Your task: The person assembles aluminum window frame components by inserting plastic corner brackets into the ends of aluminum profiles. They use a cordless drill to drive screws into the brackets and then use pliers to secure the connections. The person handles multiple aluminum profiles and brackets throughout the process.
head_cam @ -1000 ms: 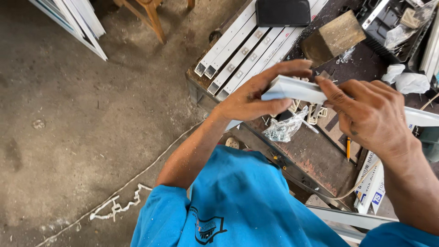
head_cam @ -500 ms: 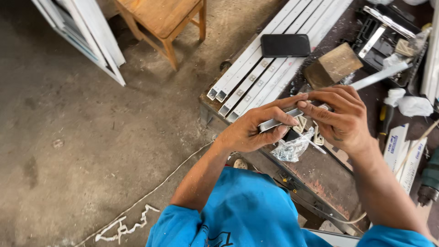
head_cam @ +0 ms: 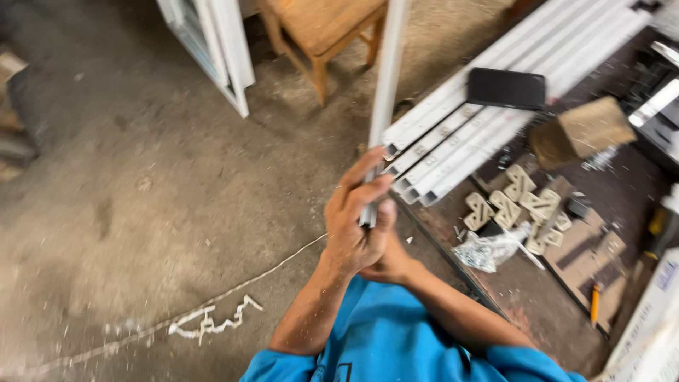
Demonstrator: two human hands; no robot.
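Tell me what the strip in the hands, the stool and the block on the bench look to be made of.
Strip: white, smooth, matte, long and straight; plastic or painted metal, cannot tell which. It matches the hollow white profiles stacked on the bench.
Stool: wood, bare tan seat and legs with visible grain.
Block: probably wood, rough brown faces, blurred.

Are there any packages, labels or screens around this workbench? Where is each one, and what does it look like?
Phone: lying flat on the white profile strips at upper right; a dark rectangle, screen off.
Clear plastic bag: crumpled on the bench, below the beige plastic brackets.
White carton: at the lower right edge, long, with blue printing; partly cut off.
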